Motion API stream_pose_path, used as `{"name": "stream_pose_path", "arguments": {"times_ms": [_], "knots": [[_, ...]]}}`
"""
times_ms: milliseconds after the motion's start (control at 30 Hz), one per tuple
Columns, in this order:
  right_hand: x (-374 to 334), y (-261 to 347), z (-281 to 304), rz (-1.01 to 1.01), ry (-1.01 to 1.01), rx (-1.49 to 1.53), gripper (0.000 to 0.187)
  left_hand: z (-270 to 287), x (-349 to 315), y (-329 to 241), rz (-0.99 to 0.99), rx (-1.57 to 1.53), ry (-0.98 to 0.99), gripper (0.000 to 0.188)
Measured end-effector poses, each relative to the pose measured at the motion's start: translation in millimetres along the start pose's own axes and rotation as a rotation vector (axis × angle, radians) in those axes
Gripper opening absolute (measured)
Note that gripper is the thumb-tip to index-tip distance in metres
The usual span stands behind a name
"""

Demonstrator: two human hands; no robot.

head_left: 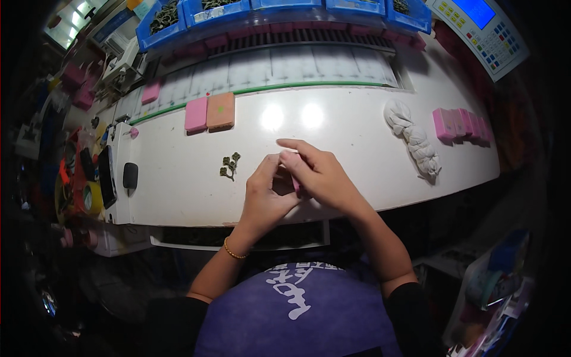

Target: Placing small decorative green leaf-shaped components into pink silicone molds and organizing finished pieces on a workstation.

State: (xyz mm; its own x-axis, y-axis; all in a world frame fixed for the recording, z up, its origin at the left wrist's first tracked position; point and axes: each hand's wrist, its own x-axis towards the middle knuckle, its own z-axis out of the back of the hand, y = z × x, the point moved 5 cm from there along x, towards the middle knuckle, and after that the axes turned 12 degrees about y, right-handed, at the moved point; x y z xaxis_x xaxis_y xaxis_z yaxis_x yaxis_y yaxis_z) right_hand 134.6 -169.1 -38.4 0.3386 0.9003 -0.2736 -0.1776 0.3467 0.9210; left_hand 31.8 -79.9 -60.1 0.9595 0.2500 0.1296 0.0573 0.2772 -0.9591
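Close to the table's front edge, my left hand (264, 190) and my right hand (321, 175) meet with fingers bent around a small pink block (296, 185). Only a narrow strip of the block shows between them; my fingers cover the rest. My right index finger stretches out past my left fingertips. Just left of my hands lies a small cluster of dark green pieces on thin stems (229, 165), touched by neither hand.
On the white table (178, 190) lie a pink block and an orange block (220, 111) side by side. A twisted white cloth (413, 137) and a row of pink blocks (458, 125) are at right. Blue bins (262, 13) line the back; a dark oval object (130, 176) is left.
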Motion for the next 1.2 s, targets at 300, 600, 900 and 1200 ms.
{"name": "stream_pose_path", "arguments": {"times_ms": [300, 600, 900, 1200], "knots": [[-21.3, -1.6, 3.5, 0.075, 0.021, 0.097, 0.047, 3.0, -3.5, -8.0, 0.059, -0.010, -0.067, 0.054], [-38.7, -20.3, 33.0, 0.156, -0.335, -0.132, 0.047, 30.2, -7.2, -9.2, 0.133, -0.242, -0.062, 0.042], [-24.1, -31.6, 21.5, 0.202, -0.129, 0.191, 0.031, 13.9, 5.0, -14.4, 0.248, -0.585, 0.081, 0.046], [-27.5, -15.9, 20.0, 0.251, -0.191, 0.045, 0.025, 5.4, 17.3, -20.8, 0.300, -0.347, 0.248, 0.052]]}}
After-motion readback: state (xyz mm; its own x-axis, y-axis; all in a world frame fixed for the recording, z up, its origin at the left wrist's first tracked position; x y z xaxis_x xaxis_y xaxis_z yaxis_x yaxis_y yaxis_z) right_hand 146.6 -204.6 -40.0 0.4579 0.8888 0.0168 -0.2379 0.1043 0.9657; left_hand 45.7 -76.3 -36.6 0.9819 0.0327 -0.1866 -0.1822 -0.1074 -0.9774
